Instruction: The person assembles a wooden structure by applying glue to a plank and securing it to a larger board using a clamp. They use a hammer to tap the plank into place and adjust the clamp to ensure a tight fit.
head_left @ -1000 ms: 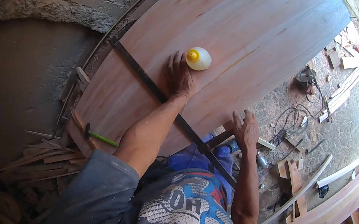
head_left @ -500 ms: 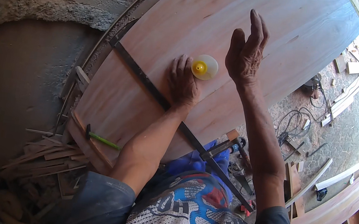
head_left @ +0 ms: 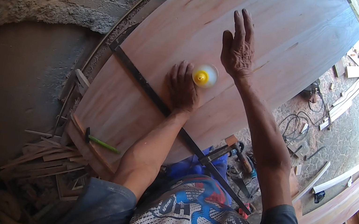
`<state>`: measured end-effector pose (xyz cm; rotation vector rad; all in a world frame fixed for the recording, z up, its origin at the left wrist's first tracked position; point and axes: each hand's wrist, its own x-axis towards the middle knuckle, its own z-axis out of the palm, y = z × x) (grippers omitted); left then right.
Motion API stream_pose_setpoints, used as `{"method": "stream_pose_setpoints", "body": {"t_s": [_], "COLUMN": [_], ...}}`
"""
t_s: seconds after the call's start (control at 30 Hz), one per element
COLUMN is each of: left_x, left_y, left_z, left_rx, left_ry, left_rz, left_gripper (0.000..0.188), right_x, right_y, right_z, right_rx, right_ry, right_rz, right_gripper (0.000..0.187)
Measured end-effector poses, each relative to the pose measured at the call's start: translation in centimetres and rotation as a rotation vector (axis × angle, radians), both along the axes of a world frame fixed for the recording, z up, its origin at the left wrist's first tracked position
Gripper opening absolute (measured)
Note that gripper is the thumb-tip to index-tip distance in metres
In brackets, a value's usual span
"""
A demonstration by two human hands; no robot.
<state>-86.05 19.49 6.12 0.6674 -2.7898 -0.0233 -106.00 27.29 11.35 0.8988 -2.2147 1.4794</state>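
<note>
On the broad pale wooden panel my left hand rests with its fingers laid out flat. Right beside those fingers stands a whitish bottle with a yellow nozzle cap, seen from above; its side hides my left thumb, and I cannot tell whether they touch. My right hand is over the panel farther out, fingers stretched and holding nothing. A long dark bar clamp lies across the panel, passing under my left forearm.
A marker-like green-handled tool with a dark head lies at the panel's near left corner. Scrap wood strips are heaped below it. On the right floor are black cables, white strips and a curved wooden panel.
My right hand has shifted slightly left, its fingers turned more to the left. The bottle appears a little lower and tilted differently in view. My left hand stays nearly in place.
</note>
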Motion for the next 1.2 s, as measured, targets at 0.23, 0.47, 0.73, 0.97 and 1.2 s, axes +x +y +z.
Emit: {"method": "stream_pose_setpoints", "body": {"t_s": [0.23,0.47,0.73,0.97,1.2], "left_x": [-0.7,0.0,-0.5,-0.5,-1.7], "left_y": [0.5,0.4,0.7,0.4,1.3], "left_z": [0.5,0.4,0.4,-0.5,2.8], "left_rx": [0.111,0.019,0.040,0.044,0.179], "left_ry": [0.068,0.007,-0.008,0.059,-0.177], "left_rz": [-0.057,-0.004,0.023,-0.002,0.104], "left_gripper": [0.058,0.059,0.059,0.051,0.055], "right_x": [-2.3,-1.2,19.9,15.3,16.1], "right_y": [0.8,3.0,14.7,24.5,19.6], "right_z": [-4.1,-2.7,-1.1,-12.6,-19.2], "right_rx": [0.414,0.271,0.121,-1.069,-1.052], "right_ry": [0.167,-0.080,-0.832,-1.845,-2.201], "right_rz": [0.153,-0.258,-0.426,0.018,0.597], "right_gripper": [0.059,0.043,0.022,0.060,0.055]}}
